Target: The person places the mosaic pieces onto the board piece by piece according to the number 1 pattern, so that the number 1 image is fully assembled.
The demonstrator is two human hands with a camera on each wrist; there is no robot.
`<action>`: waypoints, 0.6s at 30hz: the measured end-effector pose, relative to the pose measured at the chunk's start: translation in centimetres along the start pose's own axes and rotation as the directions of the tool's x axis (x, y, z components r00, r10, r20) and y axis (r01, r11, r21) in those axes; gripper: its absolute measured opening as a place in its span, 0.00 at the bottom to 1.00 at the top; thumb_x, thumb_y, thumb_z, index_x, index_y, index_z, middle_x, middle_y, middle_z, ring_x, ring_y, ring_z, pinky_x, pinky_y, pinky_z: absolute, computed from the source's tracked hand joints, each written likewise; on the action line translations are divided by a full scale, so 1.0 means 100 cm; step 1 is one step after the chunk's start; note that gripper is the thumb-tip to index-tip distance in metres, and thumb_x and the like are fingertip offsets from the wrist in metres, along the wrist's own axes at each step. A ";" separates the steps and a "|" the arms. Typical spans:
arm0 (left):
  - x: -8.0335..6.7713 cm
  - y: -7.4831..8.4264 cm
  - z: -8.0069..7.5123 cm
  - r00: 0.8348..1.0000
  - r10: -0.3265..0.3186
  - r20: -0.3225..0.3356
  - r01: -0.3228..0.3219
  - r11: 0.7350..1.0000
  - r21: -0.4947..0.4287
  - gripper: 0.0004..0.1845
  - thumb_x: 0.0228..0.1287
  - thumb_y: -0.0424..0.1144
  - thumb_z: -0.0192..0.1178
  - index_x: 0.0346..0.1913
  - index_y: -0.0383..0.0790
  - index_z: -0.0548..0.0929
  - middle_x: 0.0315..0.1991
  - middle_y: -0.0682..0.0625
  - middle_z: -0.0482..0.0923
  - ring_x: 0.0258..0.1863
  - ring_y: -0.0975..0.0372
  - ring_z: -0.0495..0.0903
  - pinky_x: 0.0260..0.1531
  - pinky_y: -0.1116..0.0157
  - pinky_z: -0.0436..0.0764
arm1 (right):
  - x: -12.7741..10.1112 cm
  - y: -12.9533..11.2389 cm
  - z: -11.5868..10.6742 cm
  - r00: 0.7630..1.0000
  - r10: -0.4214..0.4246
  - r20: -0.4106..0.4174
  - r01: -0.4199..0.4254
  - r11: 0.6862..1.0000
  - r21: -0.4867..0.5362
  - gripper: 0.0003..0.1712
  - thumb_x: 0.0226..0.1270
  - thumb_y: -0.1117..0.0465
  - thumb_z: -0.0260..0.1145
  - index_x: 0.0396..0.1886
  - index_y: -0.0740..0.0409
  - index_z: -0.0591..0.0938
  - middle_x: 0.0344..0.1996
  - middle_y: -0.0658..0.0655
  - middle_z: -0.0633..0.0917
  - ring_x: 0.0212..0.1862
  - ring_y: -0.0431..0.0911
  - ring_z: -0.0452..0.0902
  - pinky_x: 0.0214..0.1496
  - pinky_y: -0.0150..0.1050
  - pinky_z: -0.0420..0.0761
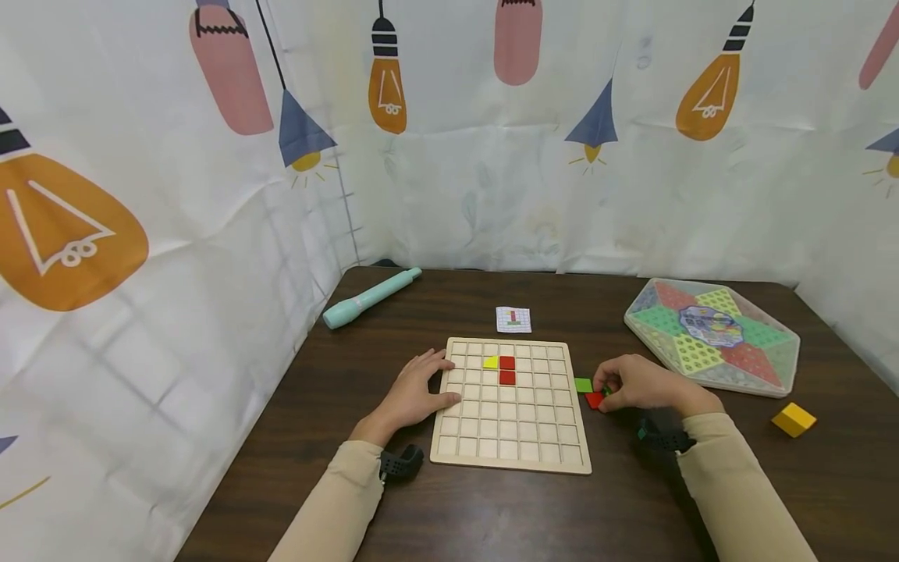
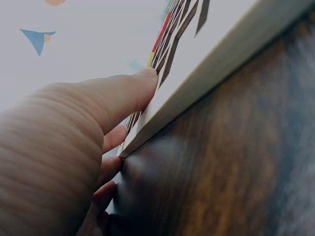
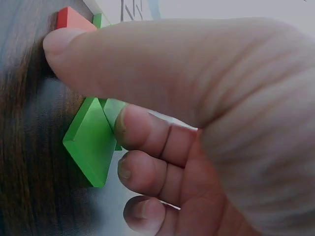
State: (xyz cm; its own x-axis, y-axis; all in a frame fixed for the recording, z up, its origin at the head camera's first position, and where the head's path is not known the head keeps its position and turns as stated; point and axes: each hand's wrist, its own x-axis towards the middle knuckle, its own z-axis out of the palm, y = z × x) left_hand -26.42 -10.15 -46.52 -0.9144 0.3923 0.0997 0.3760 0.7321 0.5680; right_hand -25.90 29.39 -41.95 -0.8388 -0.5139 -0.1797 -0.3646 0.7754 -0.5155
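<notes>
Dark table (image 1: 492, 515); left hand (image 1: 414, 394) flat on grid board (image 1: 511, 460); right hand (image 1: 635, 382) pinches red tile (image 1: 594, 400).

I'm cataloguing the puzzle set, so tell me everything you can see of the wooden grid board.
The wooden grid board is a pale, square tray of light wood, divided by thin ribs into rows of small square cells. It lies flat on the dark table. Most cells are empty; near its far edge sit two red squares, one behind the other, and a yellow piece to their left. The left hand rests on its left edge, thumb on the rim.
</notes>
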 end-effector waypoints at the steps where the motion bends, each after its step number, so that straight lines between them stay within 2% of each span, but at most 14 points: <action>1: 0.000 0.000 0.000 1.000 -0.003 0.000 0.003 1.000 -0.002 0.32 0.52 0.56 0.63 0.60 0.48 0.71 0.67 0.53 0.57 0.69 0.60 0.48 0.67 0.55 0.45 | 0.000 0.000 0.000 1.000 0.003 -0.002 -0.003 1.000 0.001 0.13 0.47 0.52 0.73 0.31 0.48 0.79 0.20 0.47 0.74 0.23 0.40 0.66 0.23 0.33 0.68; 8: -0.002 0.002 0.000 1.000 -0.004 0.005 0.004 1.000 -0.009 0.32 0.53 0.56 0.63 0.60 0.47 0.71 0.68 0.53 0.57 0.69 0.60 0.47 0.67 0.54 0.45 | 0.000 -0.001 0.001 1.000 0.000 -0.004 0.000 0.999 -0.033 0.14 0.46 0.51 0.73 0.31 0.48 0.79 0.20 0.47 0.74 0.23 0.40 0.66 0.23 0.33 0.68; 18: -0.002 0.001 -0.001 1.000 -0.002 0.002 0.002 1.000 -0.005 0.32 0.53 0.56 0.62 0.60 0.48 0.71 0.68 0.53 0.56 0.69 0.60 0.47 0.67 0.54 0.45 | 0.002 -0.003 0.001 1.000 0.013 -0.025 -0.015 0.996 -0.088 0.11 0.47 0.50 0.72 0.28 0.47 0.80 0.19 0.46 0.74 0.22 0.39 0.66 0.23 0.32 0.67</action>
State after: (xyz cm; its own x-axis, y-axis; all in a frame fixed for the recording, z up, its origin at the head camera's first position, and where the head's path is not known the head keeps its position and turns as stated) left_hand -26.26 -10.20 -46.44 -0.9149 0.3919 0.0965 0.3732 0.7305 0.5719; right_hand -25.89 29.01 -41.94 -0.8533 -0.4945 -0.1656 -0.3859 0.8123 -0.4373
